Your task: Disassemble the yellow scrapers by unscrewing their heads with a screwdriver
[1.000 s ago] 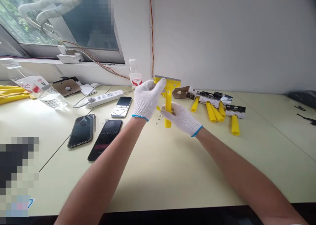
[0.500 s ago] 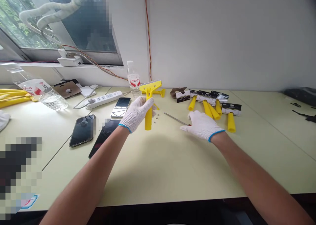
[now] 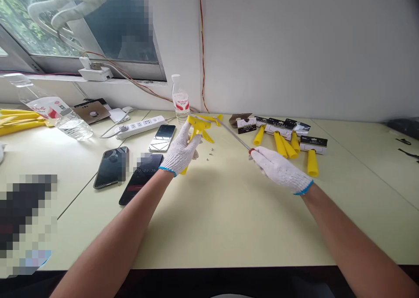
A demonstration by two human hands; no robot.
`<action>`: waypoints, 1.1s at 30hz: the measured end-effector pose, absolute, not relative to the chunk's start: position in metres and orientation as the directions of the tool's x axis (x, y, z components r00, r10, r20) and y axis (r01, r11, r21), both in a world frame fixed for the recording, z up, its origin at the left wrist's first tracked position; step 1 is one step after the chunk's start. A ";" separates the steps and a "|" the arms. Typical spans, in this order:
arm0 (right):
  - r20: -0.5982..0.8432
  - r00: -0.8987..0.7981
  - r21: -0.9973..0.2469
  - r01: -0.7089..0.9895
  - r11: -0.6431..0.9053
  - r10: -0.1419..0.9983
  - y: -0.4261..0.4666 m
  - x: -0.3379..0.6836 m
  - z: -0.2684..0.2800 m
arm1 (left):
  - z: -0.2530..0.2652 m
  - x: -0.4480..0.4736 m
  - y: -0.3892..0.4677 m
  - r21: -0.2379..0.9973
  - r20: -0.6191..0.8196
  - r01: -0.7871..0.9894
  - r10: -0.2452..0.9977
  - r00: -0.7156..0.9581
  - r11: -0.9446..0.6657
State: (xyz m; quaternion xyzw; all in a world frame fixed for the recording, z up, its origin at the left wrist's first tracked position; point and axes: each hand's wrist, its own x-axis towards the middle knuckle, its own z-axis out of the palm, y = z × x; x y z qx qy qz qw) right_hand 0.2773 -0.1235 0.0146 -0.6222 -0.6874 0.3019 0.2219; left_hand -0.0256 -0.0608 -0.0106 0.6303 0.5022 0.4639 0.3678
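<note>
Spanning a white-walled room, the pale desk (image 3: 229,219) — left hand (image 3: 181,152) gripping scraper (image 3: 198,130), right hand (image 3: 278,169) screwdriver (image 3: 229,132).

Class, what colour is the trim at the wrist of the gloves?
Blue, edging the white knit glove on the left hand and right hand; clearest in the head view.

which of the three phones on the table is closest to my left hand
The phone with the timer on its screen: it lies just left of your left hand. The dark phone sits farther left, and the phone by the power strip sits farther back.
</note>
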 end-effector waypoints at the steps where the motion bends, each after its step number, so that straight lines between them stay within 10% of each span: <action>1: -0.128 -0.178 -0.757 0.653 0.020 0.976 -0.126 0.270 0.014 | -0.011 -0.025 -0.062 0.933 0.203 0.289 0.977 0.071 -0.215; 33: 0.030 -0.207 -0.693 0.700 0.169 0.978 -0.127 0.254 -0.025 | -0.021 -0.019 -0.062 0.949 0.097 0.287 0.986 0.135 -0.133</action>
